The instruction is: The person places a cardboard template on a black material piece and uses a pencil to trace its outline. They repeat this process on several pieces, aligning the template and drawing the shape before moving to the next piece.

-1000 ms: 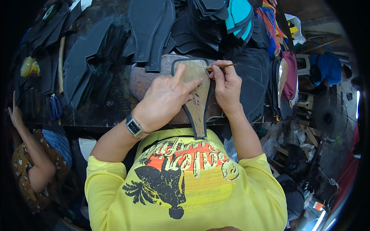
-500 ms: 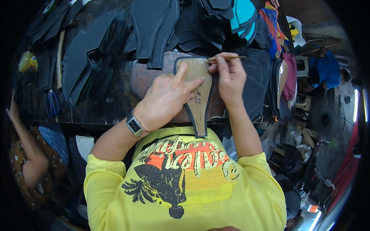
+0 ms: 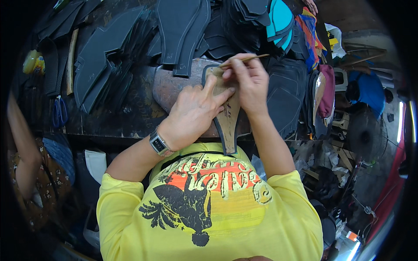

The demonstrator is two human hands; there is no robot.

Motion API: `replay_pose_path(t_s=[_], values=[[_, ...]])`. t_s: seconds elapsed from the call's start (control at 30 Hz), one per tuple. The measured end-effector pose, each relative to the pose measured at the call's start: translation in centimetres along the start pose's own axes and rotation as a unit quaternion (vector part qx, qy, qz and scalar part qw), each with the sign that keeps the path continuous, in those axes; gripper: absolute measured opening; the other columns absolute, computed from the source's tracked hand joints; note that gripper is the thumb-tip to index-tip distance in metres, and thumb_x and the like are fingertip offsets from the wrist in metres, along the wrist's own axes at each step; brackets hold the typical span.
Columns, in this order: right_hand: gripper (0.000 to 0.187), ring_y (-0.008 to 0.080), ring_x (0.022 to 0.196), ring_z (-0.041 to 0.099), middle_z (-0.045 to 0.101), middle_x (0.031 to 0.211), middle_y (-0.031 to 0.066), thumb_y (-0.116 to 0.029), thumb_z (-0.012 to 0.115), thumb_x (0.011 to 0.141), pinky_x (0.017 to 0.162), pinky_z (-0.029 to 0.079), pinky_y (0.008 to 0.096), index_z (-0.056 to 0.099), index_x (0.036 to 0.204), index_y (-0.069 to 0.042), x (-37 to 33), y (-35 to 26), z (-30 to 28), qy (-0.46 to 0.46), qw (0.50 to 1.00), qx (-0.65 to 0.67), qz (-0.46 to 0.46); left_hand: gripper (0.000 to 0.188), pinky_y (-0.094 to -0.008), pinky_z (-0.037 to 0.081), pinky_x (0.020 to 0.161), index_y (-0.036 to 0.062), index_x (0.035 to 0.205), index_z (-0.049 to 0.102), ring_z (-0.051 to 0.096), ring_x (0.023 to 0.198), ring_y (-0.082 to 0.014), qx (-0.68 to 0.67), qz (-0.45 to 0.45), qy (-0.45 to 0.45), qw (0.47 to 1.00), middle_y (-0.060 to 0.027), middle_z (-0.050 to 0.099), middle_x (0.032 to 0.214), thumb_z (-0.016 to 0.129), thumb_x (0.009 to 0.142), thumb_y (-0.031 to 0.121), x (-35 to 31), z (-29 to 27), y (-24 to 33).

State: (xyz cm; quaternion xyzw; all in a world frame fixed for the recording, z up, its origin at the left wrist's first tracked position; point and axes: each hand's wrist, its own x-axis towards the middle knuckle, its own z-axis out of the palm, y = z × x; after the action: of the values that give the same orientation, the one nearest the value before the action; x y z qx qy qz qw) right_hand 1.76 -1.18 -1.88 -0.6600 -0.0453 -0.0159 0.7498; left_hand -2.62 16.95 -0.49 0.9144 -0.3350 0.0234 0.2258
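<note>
1. The right hand (image 3: 250, 85), pinched on a thin stick (image 3: 261, 56), has brought its tip from the template's right edge to its top edge.
2. The left hand (image 3: 191, 108) stays on the template (image 3: 232, 114), thumb and forefinger apart, holding nothing.
3. The template lies over a dark sheet (image 3: 205, 77); edge-following has probably reached the top.

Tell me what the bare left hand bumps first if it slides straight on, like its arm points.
Probably the bare right hand, holding a thin brown pencil-like stick. The left hand rests on a flat brown template; depth is hard to judge.
</note>
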Motion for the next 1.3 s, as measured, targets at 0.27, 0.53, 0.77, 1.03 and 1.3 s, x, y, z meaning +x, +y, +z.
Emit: replay_pose_path(t_s=[0.27,0.53,0.77,1.03,1.3], values=[[0.007,0.0099,0.075,0.064,0.068,0.085,0.0056,-0.007,0.063,0.103,0.068,0.053,0.0272,0.065,0.108,-0.002,-0.5,1.6,1.2,0.019,0.972,-0.222,-0.076,0.042,-0.0367,0.048,0.083,0.0049,0.129,0.069,0.064,0.092,-0.0251,-0.033,-0.005,0.089,0.995,-0.0185,0.062,0.133,0.065,0.087,0.008,-3.7,1.4,1.4],[0.008,0.0078,0.073,0.063,0.07,0.086,0.0033,-0.01,0.064,0.104,0.068,0.051,0.0244,0.066,0.108,-0.003,-0.3,1.2,1.2,0.022,0.99,-0.132,-0.047,0.042,-0.0356,0.048,0.083,0.0055,0.132,0.07,0.065,0.091,-0.0228,-0.031,-0.006,0.086,0.996,-0.0198,0.065,0.138,0.068,0.091,0.013,-4.1,1.2,1.5],[0.009,0.0188,0.069,0.065,0.069,0.086,0.0105,-0.005,0.065,0.1,0.067,0.052,0.0306,0.066,0.108,-0.001,-1.1,1.4,1.1,-0.059,0.935,-0.302,-0.178,0.044,-0.0359,0.048,0.083,0.0054,0.137,0.067,0.062,0.091,-0.022,-0.008,-0.004,0.056,0.998,-0.0196,0.062,0.143,0.068,0.095,0.021,-4.4,0.7,1.7],[0.014,0.0126,0.078,0.066,0.069,0.086,0.0028,-0.011,0.064,0.103,0.072,0.053,0.0284,0.068,0.104,0.002,-1.0,0.8,-0.7,-0.063,0.998,-0.027,0.017,0.048,-0.0352,0.046,0.084,0.0058,0.142,0.063,0.059,0.092,-0.0211,0.022,-0.006,0.029,0.999,-0.0181,0.058,0.148,0.066,0.098,0.027,-4.5,0.4,2.0],[0.007,0.0182,0.083,0.068,0.068,0.092,0.0081,-0.002,0.066,0.098,0.077,0.052,0.0301,0.067,0.104,0.001,-1.0,-0.3,-0.1,-0.21,0.931,-0.271,-0.122,0.048,-0.0352,0.046,0.083,0.0037,0.139,0.064,0.059,0.092,-0.0207,0.04,0.002,0.03,0.999,-0.0189,0.058,0.145,0.067,0.098,0.028,-4.6,0.6,2.0]])
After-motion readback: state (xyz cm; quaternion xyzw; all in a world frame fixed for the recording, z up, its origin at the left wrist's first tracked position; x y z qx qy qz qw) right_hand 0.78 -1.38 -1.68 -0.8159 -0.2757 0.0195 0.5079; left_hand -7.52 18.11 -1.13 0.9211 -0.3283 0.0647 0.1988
